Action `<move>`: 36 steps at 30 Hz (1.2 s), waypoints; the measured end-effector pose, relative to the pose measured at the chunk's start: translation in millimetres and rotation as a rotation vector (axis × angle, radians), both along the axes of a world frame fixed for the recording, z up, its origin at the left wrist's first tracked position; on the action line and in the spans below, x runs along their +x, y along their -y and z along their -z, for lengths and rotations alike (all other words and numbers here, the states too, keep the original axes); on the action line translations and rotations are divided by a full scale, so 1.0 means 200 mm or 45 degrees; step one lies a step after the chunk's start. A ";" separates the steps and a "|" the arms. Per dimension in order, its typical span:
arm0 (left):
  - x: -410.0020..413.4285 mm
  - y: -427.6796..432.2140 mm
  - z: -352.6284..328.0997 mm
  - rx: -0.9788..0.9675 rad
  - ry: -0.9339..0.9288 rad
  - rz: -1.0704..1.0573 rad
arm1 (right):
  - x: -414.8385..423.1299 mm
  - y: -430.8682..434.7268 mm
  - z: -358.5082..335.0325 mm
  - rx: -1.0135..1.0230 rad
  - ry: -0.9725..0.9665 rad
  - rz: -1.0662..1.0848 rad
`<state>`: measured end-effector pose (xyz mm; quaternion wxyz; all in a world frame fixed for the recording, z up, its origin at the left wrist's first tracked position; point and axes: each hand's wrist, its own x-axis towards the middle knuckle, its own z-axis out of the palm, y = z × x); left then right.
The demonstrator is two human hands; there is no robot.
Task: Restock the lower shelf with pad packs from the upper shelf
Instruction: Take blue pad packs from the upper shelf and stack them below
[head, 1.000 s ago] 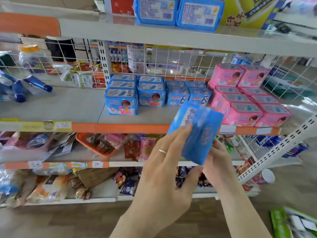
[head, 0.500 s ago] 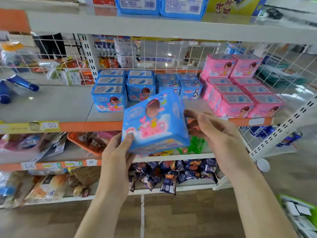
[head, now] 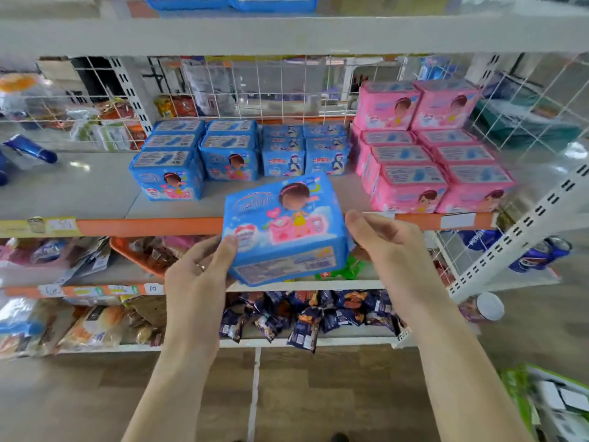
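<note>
Hands both grasp 1 blue pad pack point(head: 283, 228), held in the air just in front of the lower shelf's point(head: 79, 186) orange front edge, near its middle. Pack's long axis runs left-right, right end tipped slightly up. Printed face points at the camera, girl picture upright. Left hand point(head: 197, 279) pinches the lower-left corner, thumb on front. Right hand point(head: 385, 247) holds the right end. Blue packs point(head: 167, 173) and pink packs point(head: 411, 186) stand behind on the shelf.
</note>
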<state>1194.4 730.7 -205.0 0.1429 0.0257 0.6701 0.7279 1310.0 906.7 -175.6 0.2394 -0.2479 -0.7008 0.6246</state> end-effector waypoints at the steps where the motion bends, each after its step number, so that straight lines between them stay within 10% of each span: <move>1: 0.02 -0.04 -0.02 -0.053 -0.048 0.000 | 0.02 -0.04 0.00 -0.009 0.012 0.013; 17: 0.21 -0.14 -0.07 0.139 -0.232 -0.053 | 0.00 -0.18 0.12 -0.070 -0.308 -0.174; 36: -0.66 0.40 0.04 -0.169 -0.461 0.246 | -0.72 0.34 0.24 0.591 -0.001 0.022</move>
